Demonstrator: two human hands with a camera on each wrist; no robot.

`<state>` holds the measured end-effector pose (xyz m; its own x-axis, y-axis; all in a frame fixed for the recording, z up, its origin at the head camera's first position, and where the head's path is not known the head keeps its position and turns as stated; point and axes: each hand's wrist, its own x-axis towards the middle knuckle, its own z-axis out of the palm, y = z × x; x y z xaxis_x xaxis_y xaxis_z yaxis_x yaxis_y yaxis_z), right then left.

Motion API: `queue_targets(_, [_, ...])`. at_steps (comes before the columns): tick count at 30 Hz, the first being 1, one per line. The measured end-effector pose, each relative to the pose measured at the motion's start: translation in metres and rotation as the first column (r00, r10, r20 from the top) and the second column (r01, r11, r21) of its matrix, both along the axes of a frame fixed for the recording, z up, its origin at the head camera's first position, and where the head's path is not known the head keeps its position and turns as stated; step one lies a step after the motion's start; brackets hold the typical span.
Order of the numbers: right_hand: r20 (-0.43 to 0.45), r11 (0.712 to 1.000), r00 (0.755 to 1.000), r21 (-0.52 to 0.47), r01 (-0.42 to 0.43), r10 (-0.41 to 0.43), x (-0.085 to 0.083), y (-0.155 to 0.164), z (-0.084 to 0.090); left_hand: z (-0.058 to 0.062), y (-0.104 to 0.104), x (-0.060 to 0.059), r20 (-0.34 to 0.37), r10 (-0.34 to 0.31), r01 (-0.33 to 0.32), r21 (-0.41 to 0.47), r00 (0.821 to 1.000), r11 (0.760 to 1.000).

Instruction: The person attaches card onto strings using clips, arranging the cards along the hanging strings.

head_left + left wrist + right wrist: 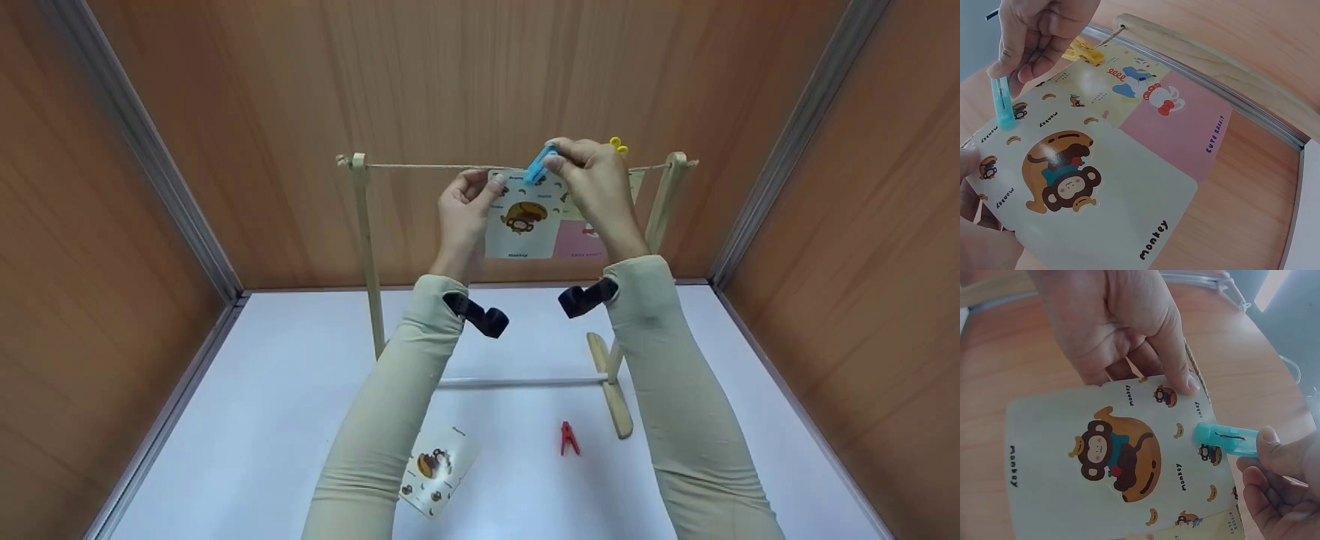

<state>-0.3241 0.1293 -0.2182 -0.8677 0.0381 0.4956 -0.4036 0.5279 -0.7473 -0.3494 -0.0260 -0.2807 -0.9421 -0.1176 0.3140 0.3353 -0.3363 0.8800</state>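
Note:
A white monkey card (523,217) hangs at a rope (420,166) strung between two wooden posts. My left hand (469,210) pinches the card's upper left corner between thumb and fingers. In my right hand (600,180) a blue clothespin (538,166) is pinched by its handle end; its other end lies over the card's top edge, at the rope. Beside and partly behind that card is a yellow and pink rabbit card (1176,126), with a yellow clothespin (1084,52) at its top.
On the white table (285,420) lie a red clothespin (569,438) and another monkey card (436,469), partly hidden by the left sleeve. The rack's right post (664,199) stands on a wooden foot (611,386). A white bar (525,381) runs low across the rack. Wood-grain panels surround the table.

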Motion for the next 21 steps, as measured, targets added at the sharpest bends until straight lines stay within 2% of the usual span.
queue_targets(13, [0.018,0.99,1.0,0.137,-0.028,0.026,-0.0003,-0.0015,0.0043,-0.0031,-0.0009,-0.0004,0.023,0.002,-0.001,-0.038,1.0,0.999])
queue_targets(21, [0.004,0.978,0.999,0.206,-0.046,0.046,-0.0013,-0.0044,0.0053,-0.0018,0.0004,-0.001,0.023,0.006,-0.006,-0.021,1.0,1.0])
